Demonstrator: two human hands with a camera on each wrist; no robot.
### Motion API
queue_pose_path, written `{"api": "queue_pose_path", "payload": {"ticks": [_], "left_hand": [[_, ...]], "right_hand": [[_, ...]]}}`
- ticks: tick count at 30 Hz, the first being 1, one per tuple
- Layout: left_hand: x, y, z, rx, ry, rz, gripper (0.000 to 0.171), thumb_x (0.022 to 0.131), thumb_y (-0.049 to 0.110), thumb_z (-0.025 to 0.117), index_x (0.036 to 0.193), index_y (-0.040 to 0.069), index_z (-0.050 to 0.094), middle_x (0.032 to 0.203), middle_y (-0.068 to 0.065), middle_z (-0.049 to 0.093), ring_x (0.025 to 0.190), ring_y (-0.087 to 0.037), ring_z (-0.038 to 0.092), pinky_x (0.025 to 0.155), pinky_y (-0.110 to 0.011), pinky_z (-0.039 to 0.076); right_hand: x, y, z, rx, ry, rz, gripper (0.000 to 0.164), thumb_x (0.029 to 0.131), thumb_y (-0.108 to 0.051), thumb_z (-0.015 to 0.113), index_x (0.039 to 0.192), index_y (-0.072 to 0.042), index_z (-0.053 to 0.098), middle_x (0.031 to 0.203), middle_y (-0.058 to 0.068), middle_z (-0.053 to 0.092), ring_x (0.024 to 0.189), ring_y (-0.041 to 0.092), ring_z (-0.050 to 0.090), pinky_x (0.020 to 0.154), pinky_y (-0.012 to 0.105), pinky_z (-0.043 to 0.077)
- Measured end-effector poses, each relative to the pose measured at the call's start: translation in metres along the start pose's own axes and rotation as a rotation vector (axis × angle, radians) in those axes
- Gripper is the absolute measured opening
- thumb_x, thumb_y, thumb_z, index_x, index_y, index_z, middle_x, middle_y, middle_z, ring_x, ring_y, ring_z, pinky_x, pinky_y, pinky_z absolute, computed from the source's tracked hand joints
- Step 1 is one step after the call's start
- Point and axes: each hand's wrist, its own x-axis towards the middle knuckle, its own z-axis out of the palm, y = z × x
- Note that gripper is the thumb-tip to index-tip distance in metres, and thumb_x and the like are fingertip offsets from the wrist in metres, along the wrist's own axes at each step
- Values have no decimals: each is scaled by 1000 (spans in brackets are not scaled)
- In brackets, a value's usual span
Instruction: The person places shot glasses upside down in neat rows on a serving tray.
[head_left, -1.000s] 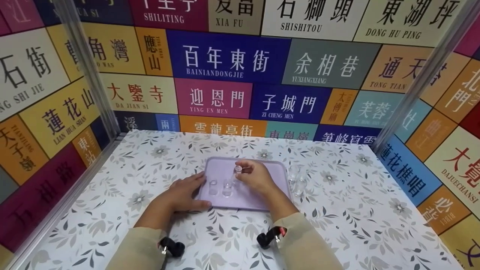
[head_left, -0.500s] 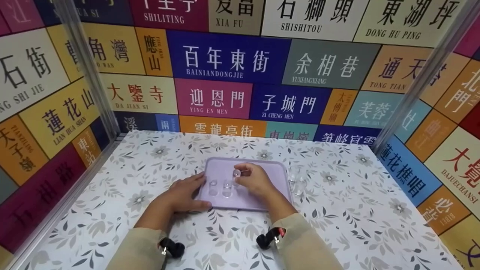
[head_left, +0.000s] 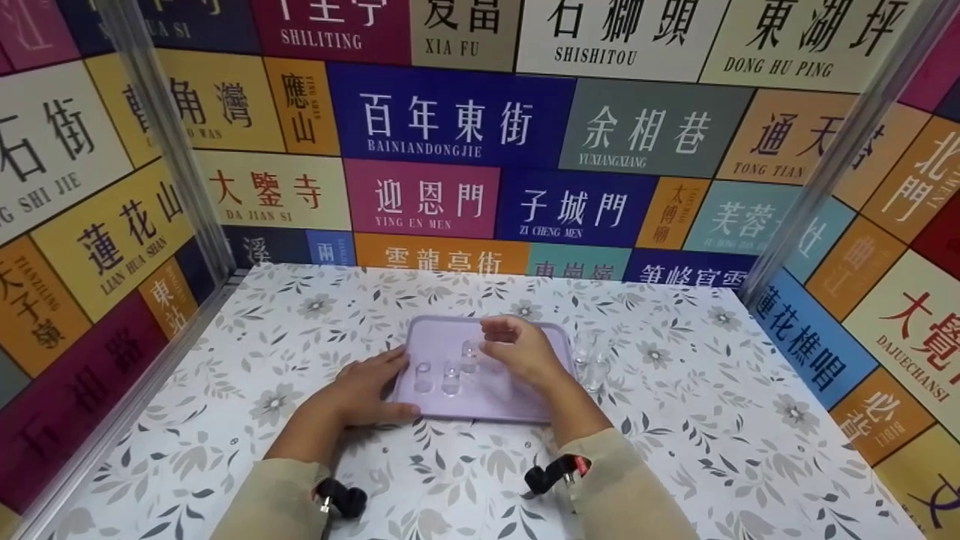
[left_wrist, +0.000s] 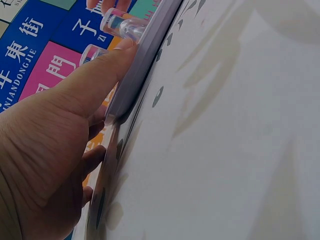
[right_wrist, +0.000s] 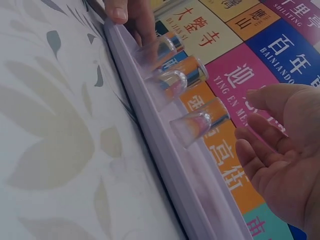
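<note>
Three small clear cups stand upright on a lilac tray (head_left: 517,409): a left cup (head_left: 424,377), a middle cup (head_left: 451,379) and a farther cup (head_left: 469,357). My right hand (head_left: 525,354) is just right of the farther cup, its fingers parted and holding nothing. In the right wrist view a gap shows between that hand (right_wrist: 285,150) and the nearest cup (right_wrist: 200,122). My left hand (head_left: 367,390) rests at the tray's left side, fingers along the edge and thumb at the near rim. The left wrist view shows its thumb (left_wrist: 107,70) against the tray's rim (left_wrist: 137,75).
Several more clear cups (head_left: 592,360) stand close together on the table just right of the tray. A flower-patterned cloth (head_left: 712,390) covers the table. Panels with printed place names (head_left: 450,112) wall in the back and both sides.
My right hand has let go of the farther cup, which now stands on the tray, and has drawn off to the right. The left hand stays at the tray's edge.
</note>
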Motion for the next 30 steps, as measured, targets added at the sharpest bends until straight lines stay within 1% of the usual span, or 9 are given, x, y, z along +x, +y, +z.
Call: {"api": "queue_pose_path", "payload": {"ticks": [2, 5, 10, 13, 16, 18, 20, 25, 30], "left_hand": [[0, 1, 0, -2, 1, 1, 113, 81, 79, 76, 171, 29, 29, 181, 14, 15, 169, -34, 18, 136, -66, 10], [0, 1, 0, -2, 3, -4, 114, 80, 79, 77, 171, 30, 29, 181, 14, 15, 169, -34, 18, 136, -66, 10], [1, 0, 1, 0, 4, -12, 114, 79, 81, 76, 171, 32, 28, 181, 16, 14, 169, -34, 18, 136, -67, 10], [1, 0, 0, -9, 2, -20, 115, 78, 81, 76, 171, 33, 28, 181, 17, 14, 169, -36, 17, 135, -68, 11], [0, 0, -1, -12, 5, -25, 115, 78, 81, 77, 170, 33, 29, 181, 17, 14, 168, -37, 17, 135, -69, 11], [-1, 0, -1, -14, 8, -18, 114, 79, 80, 77, 170, 32, 30, 181, 16, 15, 168, -39, 17, 134, -70, 11], [-1, 1, -1, -8, 11, -6, 113, 80, 78, 78, 170, 31, 31, 181, 15, 16, 168, -38, 17, 135, -69, 11], [-3, 1, -1, 5, 16, 21, 111, 82, 77, 77, 170, 27, 32, 181, 12, 19, 168, -36, 21, 135, -67, 12], [-2, 1, 0, 1, 11, 7, 112, 80, 79, 77, 170, 29, 31, 181, 14, 18, 168, -38, 20, 135, -69, 12]], "right_hand": [[-1, -1, -5, -2, 6, 1, 38, 92, -11, 82, 129, -11, 76, 129, 12, 77, 124, 29, 73, 110, 43, 59], [-3, -1, -11, 0, 23, 15, 38, 92, -12, 82, 129, -12, 76, 127, 9, 77, 122, 27, 73, 107, 38, 61], [-6, 0, -25, 27, 52, -4, 40, 92, -10, 82, 131, -6, 73, 126, 12, 76, 119, 27, 73, 100, 33, 63], [-10, 0, -37, 27, 74, -4, 42, 93, -12, 82, 133, -6, 72, 127, 12, 76, 119, 27, 72, 97, 30, 63], [-14, 0, -50, 19, 92, 5, 41, 93, -14, 82, 133, -9, 73, 128, 13, 75, 119, 27, 71, 97, 28, 62], [-17, 2, -59, 4, 105, 17, 41, 94, -16, 82, 134, -12, 73, 130, 12, 75, 120, 26, 71, 96, 28, 61], [-20, 4, -68, 4, 105, 28, 40, 95, -16, 81, 134, -13, 72, 132, 14, 73, 122, 26, 70, 97, 28, 61], [-28, 12, -94, 0, 120, 56, 41, 97, -17, 79, 137, -13, 69, 136, 15, 70, 126, 27, 67, 97, 26, 60], [-37, 19, -118, -42, 146, 84, 44, 97, -21, 80, 138, -11, 68, 138, 14, 69, 129, 27, 65, 94, 21, 59]]}}
